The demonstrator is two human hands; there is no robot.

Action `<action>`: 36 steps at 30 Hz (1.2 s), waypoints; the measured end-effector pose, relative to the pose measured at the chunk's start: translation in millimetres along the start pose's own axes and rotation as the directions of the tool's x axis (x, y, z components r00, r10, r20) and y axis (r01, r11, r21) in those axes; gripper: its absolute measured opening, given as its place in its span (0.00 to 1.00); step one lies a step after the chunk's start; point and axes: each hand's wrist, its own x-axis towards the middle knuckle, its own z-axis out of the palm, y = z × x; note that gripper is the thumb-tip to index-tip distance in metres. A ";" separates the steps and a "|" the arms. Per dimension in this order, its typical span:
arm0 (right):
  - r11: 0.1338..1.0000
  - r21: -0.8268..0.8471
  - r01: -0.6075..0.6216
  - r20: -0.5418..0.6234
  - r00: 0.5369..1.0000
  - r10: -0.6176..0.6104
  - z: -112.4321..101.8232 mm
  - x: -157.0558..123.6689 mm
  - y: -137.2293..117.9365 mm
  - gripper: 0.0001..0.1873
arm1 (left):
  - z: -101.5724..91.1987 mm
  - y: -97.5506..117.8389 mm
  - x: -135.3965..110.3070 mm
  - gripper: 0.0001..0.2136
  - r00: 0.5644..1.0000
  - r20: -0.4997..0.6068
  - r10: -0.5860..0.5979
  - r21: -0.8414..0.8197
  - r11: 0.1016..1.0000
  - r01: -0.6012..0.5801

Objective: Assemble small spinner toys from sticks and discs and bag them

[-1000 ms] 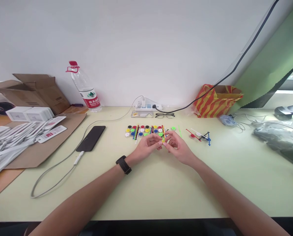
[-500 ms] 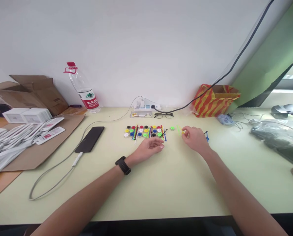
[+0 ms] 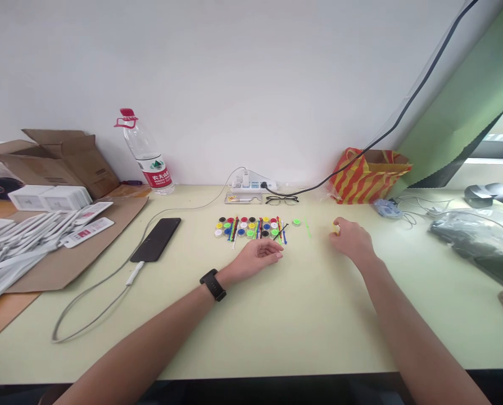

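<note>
My left hand point(image 3: 257, 257) rests on the pale green table point(image 3: 276, 315) just in front of a cluster of small coloured discs and thin sticks point(image 3: 251, 226); its fingers are curled loosely and hold nothing that I can see. My right hand point(image 3: 350, 241) is further right, fingers closed around a small yellow piece point(image 3: 335, 226). A green disc point(image 3: 296, 222) and a thin green stick point(image 3: 307, 226) lie between the cluster and my right hand. The red and blue stick pieces seen earlier are hidden behind my right hand.
A black phone point(image 3: 156, 239) on a grey cable lies at the left, beside cardboard boxes point(image 3: 66, 157) and white packets point(image 3: 23, 236). A water bottle point(image 3: 145, 152), power strip point(image 3: 251, 183), glasses point(image 3: 281, 198), a striped bag point(image 3: 369, 174) and grey wrapped items point(image 3: 470, 233) line the back and right.
My hands have parted from in front of the cluster. The right hand moved right with a yellow piece; the left hand sank onto the table and stayed there.
</note>
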 end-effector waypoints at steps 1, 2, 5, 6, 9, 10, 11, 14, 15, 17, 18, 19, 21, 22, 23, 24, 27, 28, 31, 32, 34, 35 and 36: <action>1.000 -0.006 0.004 -0.019 1.000 -0.004 -0.2 0.4 -0.9 0.16 | 0.1 -0.1 0.0 0.17 1.000 -0.002 0.000 0.004 1.000 0.000; 1.000 0.001 0.025 -0.041 0.999 -0.025 -0.1 0.2 -3.1 0.16 | 0.2 -0.1 0.1 0.17 1.000 -0.004 -0.001 0.007 1.000 0.001; 0.977 0.088 0.194 -0.106 0.977 -0.184 3.0 -3.9 -16.3 0.16 | 0.6 0.4 0.0 0.16 1.000 -0.003 0.000 0.013 1.000 0.000; 0.955 0.120 0.272 -0.113 0.959 -0.259 4.9 -6.4 -21.6 0.16 | 0.7 0.5 0.1 0.16 1.000 -0.004 0.003 0.013 1.000 -0.002; 0.880 0.174 0.443 -0.077 0.897 -0.436 11.4 -13.6 -34.9 0.17 | 0.7 0.4 0.3 0.16 1.000 -0.006 0.006 0.008 1.000 -0.006; 0.866 0.184 0.464 -0.053 0.885 -0.463 13.2 -15.3 -37.7 0.16 | 0.6 0.2 0.3 0.17 1.000 -0.004 0.007 0.005 1.000 -0.006; 0.863 0.193 0.466 -0.031 0.882 -0.469 14.6 -16.5 -39.5 0.16 | 0.6 -0.1 0.4 0.16 1.000 -0.002 0.007 0.003 1.000 -0.007; 0.881 0.207 0.425 0.007 0.900 -0.436 16.4 -17.0 -41.1 0.13 | 0.7 -0.6 0.5 0.16 1.000 -0.002 0.009 0.002 1.000 -0.009; 0.891 0.204 0.406 0.004 0.910 -0.416 16.4 -16.6 -40.8 0.12 | 0.7 -0.6 0.4 0.16 1.000 -0.003 0.009 0.003 1.000 -0.009; 0.914 0.184 0.362 -0.035 0.932 -0.362 16.5 -15.7 -40.1 0.12 | 0.8 -0.1 0.3 0.16 1.000 -0.003 0.007 0.005 1.000 -0.007; 0.923 0.171 0.345 -0.054 0.939 -0.341 16.5 -15.3 -39.9 0.12 | 0.8 0.2 0.2 0.16 1.000 -0.003 0.006 0.006 1.000 -0.006; 0.930 0.161 0.331 -0.065 0.944 -0.324 16.6 -14.9 -39.7 0.12 | 0.8 0.6 0.1 0.16 1.000 -0.003 0.004 0.007 1.000 -0.004; 0.937 0.158 0.311 -0.052 0.950 -0.306 17.0 -14.2 -39.7 0.10 | 0.9 1.4 -0.1 0.16 1.000 -0.002 0.004 0.009 1.000 -0.004; 0.938 0.166 0.304 -0.036 0.952 -0.303 17.1 -13.9 -39.9 0.09 | 1.0 1.7 -0.2 0.16 1.000 -0.001 0.004 0.011 1.000 -0.004; 0.939 0.175 0.296 -0.023 0.955 -0.297 17.2 -13.6 -40.0 0.09 | 1.2 1.8 -0.2 0.16 1.000 0.000 0.004 0.013 1.000 -0.004; 0.941 0.183 0.286 -0.019 0.958 -0.287 17.2 -13.4 -40.2 0.09 | 1.6 1.7 -0.2 0.15 1.000 0.003 0.002 0.016 1.000 -0.002; 0.945 0.194 0.262 -0.031 0.965 -0.261 16.6 -13.0 -40.2 0.09 | 3.0 0.1 0.3 0.14 1.000 -0.016 0.017 0.025 1.000 -0.017; 0.947 0.195 0.255 -0.036 0.967 -0.253 16.1 -13.0 -40.2 0.08 | 3.4 -0.9 0.6 0.13 0.998 -0.053 0.042 0.048 0.998 -0.040; 0.944 0.253 0.211 -0.072 0.977 -0.199 14.7 -13.0 -40.6 0.05 | 3.2 -4.4 0.7 0.09 0.954 -0.236 0.182 0.254 0.960 -0.120; 0.930 0.311 0.196 -0.084 0.980 -0.179 14.3 -13.1 -41.3 0.04 | 2.8 -5.4 0.3 0.07 0.929 -0.283 0.238 0.352 0.927 -0.130; 0.864 0.468 0.183 -0.093 0.983 -0.158 13.9 -14.0 -44.0 0.02 | 2.1 -6.8 -1.1 0.05 0.894 -0.320 0.314 0.519 0.847 -0.112; 0.818 0.544 0.187 -0.092 0.982 -0.163 13.9 -15.0 -46.2 0.01 | 2.1 -7.0 -2.0 0.05 0.889 -0.317 0.329 0.578 0.811 -0.093; 0.774 0.602 0.197 -0.088 0.979 -0.181 14.1 -16.4 -48.8 0.02 | 2.2 -6.9 -3.1 0.05 0.893 -0.307 0.330 0.623 0.779 -0.074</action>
